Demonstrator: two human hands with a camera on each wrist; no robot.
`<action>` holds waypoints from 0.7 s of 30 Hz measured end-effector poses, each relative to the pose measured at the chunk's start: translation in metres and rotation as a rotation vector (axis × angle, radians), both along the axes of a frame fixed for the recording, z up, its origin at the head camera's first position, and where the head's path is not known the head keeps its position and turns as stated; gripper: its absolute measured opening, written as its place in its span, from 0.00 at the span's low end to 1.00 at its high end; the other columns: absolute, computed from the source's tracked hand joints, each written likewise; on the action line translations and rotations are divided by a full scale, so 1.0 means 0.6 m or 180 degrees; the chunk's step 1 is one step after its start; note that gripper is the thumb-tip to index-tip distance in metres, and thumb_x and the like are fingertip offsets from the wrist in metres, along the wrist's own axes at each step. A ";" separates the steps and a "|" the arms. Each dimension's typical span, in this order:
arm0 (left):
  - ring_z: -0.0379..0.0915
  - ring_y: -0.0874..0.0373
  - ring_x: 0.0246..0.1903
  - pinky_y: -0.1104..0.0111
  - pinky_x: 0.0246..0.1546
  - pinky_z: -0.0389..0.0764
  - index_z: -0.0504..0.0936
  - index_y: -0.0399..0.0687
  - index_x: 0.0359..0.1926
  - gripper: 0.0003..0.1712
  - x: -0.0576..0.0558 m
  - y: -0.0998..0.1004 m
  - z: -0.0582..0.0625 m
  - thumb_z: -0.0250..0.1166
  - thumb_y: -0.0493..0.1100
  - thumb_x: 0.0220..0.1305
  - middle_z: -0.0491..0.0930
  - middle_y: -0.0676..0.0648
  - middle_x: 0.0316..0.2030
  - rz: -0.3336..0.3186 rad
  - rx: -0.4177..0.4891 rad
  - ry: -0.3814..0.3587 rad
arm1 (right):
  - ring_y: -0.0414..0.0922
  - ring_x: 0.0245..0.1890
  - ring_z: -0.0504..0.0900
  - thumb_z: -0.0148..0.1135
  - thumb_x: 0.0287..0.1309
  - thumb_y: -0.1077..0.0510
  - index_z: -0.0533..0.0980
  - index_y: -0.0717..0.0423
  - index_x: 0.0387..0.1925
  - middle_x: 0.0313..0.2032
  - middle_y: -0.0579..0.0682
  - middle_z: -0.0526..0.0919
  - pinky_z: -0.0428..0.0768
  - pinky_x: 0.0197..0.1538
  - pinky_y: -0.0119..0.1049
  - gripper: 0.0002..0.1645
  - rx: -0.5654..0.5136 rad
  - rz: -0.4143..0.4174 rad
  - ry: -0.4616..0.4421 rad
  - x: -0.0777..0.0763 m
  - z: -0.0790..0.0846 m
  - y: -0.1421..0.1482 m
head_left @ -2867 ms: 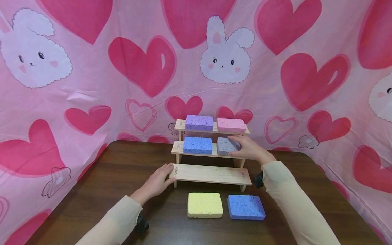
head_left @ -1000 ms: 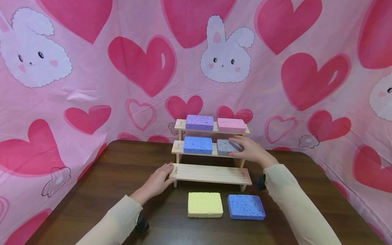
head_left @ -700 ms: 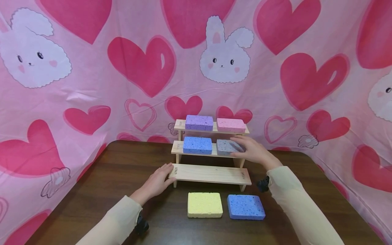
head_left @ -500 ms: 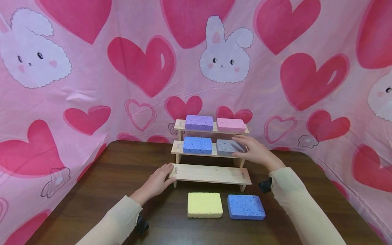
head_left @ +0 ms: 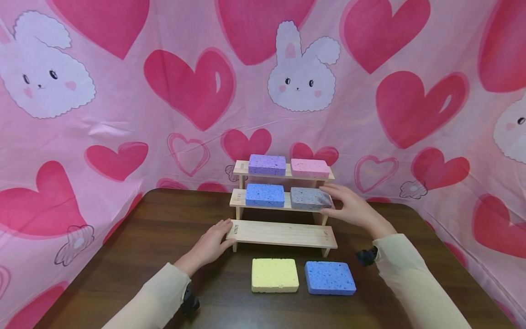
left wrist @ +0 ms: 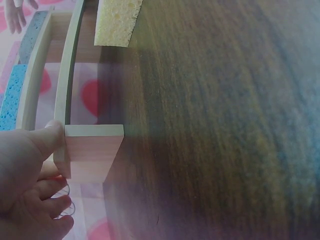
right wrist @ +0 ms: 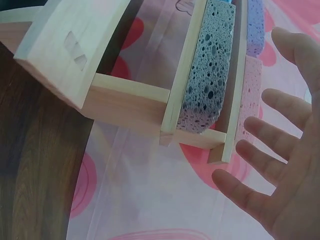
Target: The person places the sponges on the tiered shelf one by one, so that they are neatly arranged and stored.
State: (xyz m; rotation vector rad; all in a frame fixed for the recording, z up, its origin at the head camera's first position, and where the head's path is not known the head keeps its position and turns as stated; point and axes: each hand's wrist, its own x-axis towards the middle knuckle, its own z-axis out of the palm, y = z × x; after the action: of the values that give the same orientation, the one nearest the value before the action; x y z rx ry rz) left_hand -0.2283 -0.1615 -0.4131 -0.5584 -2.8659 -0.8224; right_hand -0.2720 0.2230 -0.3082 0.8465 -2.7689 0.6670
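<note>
A three-step wooden display stand (head_left: 283, 233) stands on the table. My left hand (head_left: 208, 241) holds the left end of its lowest step, thumb at the front edge in the left wrist view. The grey sponge (head_left: 308, 198) lies at the right of the middle step, beside a blue sponge (head_left: 265, 195). My right hand (head_left: 355, 208) is just off the grey sponge's right end; in the right wrist view its fingers (right wrist: 270, 135) are spread and hold nothing. On the top step are a purple sponge (head_left: 267, 165) and a pink sponge (head_left: 309, 168).
In front of the stand, a yellow sponge (head_left: 275, 275) and a second blue sponge (head_left: 330, 278) lie flat on the dark wooden table (head_left: 222, 301). A pink cloth (head_left: 246, 105) with hearts and rabbits hangs behind and at both sides.
My right hand has let go of the grey sponge and drawn back to the right, uncovering its right end. My left hand stays at the stand.
</note>
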 end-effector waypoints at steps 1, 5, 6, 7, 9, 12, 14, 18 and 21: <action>0.54 0.40 0.63 0.48 0.60 0.57 0.68 0.32 0.60 0.32 0.000 0.000 -0.001 0.64 0.45 0.59 0.63 0.36 0.62 -0.0004 -0.0002 0.0007 | 0.58 0.60 0.61 0.70 0.47 0.47 0.67 0.58 0.62 0.61 0.61 0.65 0.64 0.56 0.59 0.42 -0.0002 0.0000 0.0022 0.002 0.000 0.002; 0.54 0.40 0.63 0.48 0.60 0.57 0.68 0.32 0.60 0.32 0.000 0.000 -0.001 0.64 0.45 0.59 0.63 0.36 0.62 -0.0007 -0.0004 0.0012 | 0.58 0.60 0.62 0.70 0.47 0.48 0.67 0.59 0.61 0.60 0.61 0.66 0.62 0.56 0.61 0.41 -0.0007 0.0027 0.0152 0.012 -0.001 0.010; 0.54 0.41 0.63 0.48 0.60 0.57 0.68 0.32 0.61 0.32 0.000 0.000 -0.001 0.64 0.45 0.59 0.63 0.36 0.62 -0.0009 -0.0004 0.0010 | 0.58 0.60 0.62 0.71 0.46 0.48 0.67 0.59 0.61 0.60 0.60 0.66 0.63 0.56 0.61 0.41 -0.0016 0.0030 0.0182 0.014 -0.001 0.011; 0.54 0.40 0.63 0.48 0.60 0.57 0.68 0.32 0.61 0.32 0.000 0.000 -0.001 0.64 0.45 0.59 0.63 0.36 0.62 -0.0013 -0.0002 0.0012 | 0.58 0.60 0.62 0.71 0.46 0.49 0.68 0.59 0.61 0.60 0.60 0.67 0.63 0.55 0.61 0.41 -0.0031 0.0042 0.0207 0.017 0.000 0.013; 0.54 0.41 0.63 0.48 0.60 0.56 0.67 0.33 0.61 0.32 0.000 0.000 -0.001 0.64 0.45 0.59 0.63 0.36 0.62 -0.0006 0.0000 -0.0001 | 0.59 0.59 0.63 0.71 0.46 0.49 0.68 0.59 0.61 0.60 0.61 0.67 0.63 0.55 0.62 0.41 -0.0054 0.0065 0.0240 0.022 0.000 0.016; 0.53 0.41 0.63 0.49 0.60 0.56 0.67 0.33 0.61 0.33 0.000 0.000 -0.001 0.64 0.45 0.59 0.62 0.36 0.62 -0.0001 -0.0001 -0.0023 | 0.58 0.59 0.63 0.72 0.45 0.50 0.68 0.58 0.61 0.59 0.60 0.67 0.63 0.55 0.62 0.41 -0.0093 0.0067 0.0234 0.030 0.000 0.021; 0.53 0.41 0.63 0.48 0.60 0.56 0.67 0.33 0.61 0.33 0.000 0.000 0.000 0.64 0.45 0.59 0.62 0.37 0.63 0.0006 -0.0005 -0.0038 | 0.58 0.59 0.63 0.72 0.45 0.51 0.68 0.59 0.61 0.60 0.60 0.67 0.63 0.55 0.62 0.41 -0.0108 0.0074 0.0215 0.036 0.000 0.024; 0.53 0.41 0.64 0.47 0.59 0.57 0.67 0.33 0.62 0.33 0.001 0.001 0.001 0.64 0.45 0.59 0.62 0.37 0.63 0.0026 -0.0015 -0.0058 | 0.57 0.60 0.62 0.71 0.46 0.48 0.67 0.58 0.61 0.60 0.59 0.66 0.62 0.56 0.61 0.42 -0.0101 0.0032 0.0170 0.048 -0.002 0.030; 0.53 0.41 0.64 0.47 0.59 0.58 0.67 0.34 0.61 0.33 0.002 0.001 0.003 0.64 0.45 0.59 0.62 0.37 0.63 0.0037 -0.0013 -0.0061 | 0.57 0.60 0.62 0.70 0.46 0.45 0.67 0.57 0.62 0.60 0.58 0.66 0.62 0.56 0.62 0.42 -0.0088 -0.0009 0.0158 0.055 -0.004 0.033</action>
State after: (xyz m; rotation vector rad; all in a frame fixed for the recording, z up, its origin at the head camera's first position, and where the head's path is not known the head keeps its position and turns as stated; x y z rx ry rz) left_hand -0.2274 -0.1608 -0.4114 -0.5368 -2.8860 -0.8248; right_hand -0.2392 0.2426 -0.3108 0.8420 -2.7099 0.6729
